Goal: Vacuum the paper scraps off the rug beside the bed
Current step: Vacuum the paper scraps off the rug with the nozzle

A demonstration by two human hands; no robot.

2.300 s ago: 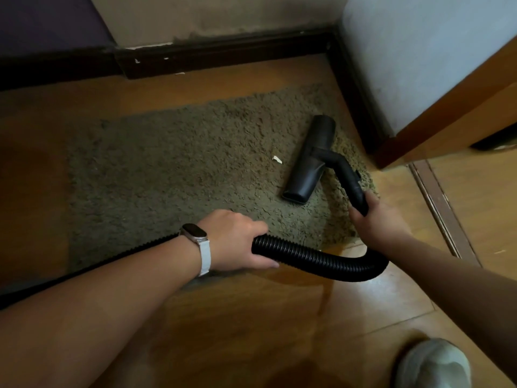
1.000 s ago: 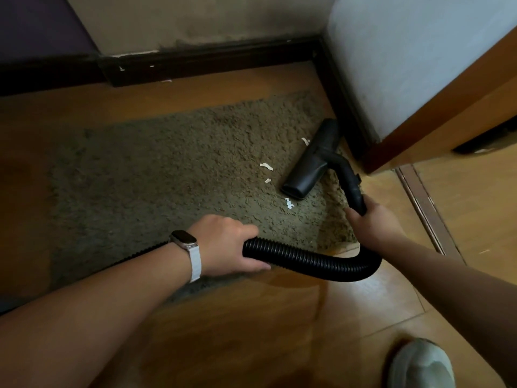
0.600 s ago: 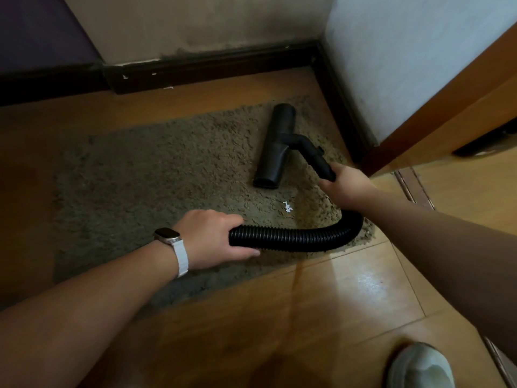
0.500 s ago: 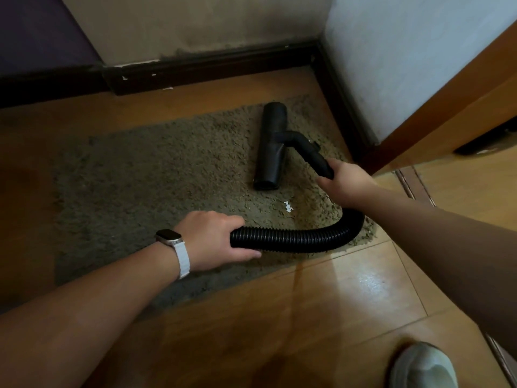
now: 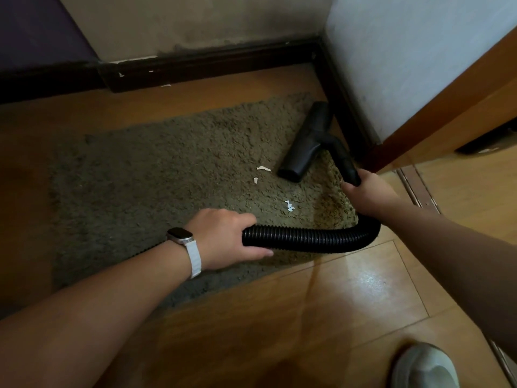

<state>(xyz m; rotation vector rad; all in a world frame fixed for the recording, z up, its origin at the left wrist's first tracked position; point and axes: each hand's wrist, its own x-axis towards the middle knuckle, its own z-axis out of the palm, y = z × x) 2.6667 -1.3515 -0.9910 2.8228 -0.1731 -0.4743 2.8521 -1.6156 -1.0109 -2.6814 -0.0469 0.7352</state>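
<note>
Left hand point(image 5: 223, 236) is held palm down over the near edge of the rug point(image 5: 154, 177). Its forearm comes in from the near left with the wrist straight, and a white-strapped watch point(image 5: 180, 236) is worn on it. The fingers are curled together over the top of the ribbed hose point(image 5: 307, 238), with the thumb laid along its near side. Behind the wrist the hose runs off left along the rug, partly hidden by the forearm.

Right hand point(image 5: 369, 194) is reached in from the right, forearm stretched over the floor point(image 5: 335, 303), back of the hand towards the camera. The fingers are wrapped round the near end of the rigid tube point(image 5: 344, 159). The fingertips are hidden, so their spread cannot be told. Between the two hands the hose is bent into a U, with the bend at the rug's near right corner.

Nozzle point(image 5: 306, 141) is set on the far right part of the rug at an angle, its far end close to the right-wall skirting point(image 5: 348, 119).

Three scraps point(image 5: 263, 168) are seen on the rug:
- The first is just left of the nozzle's near end.
- A second point(image 5: 255, 180) is just near-left of the first.
- A third point(image 5: 290, 205) is nearer, between the nozzle and the left hand.

All three lie apart from the nozzle. A shoe point(image 5: 425, 365) is seen on the floor at the near right.
</note>
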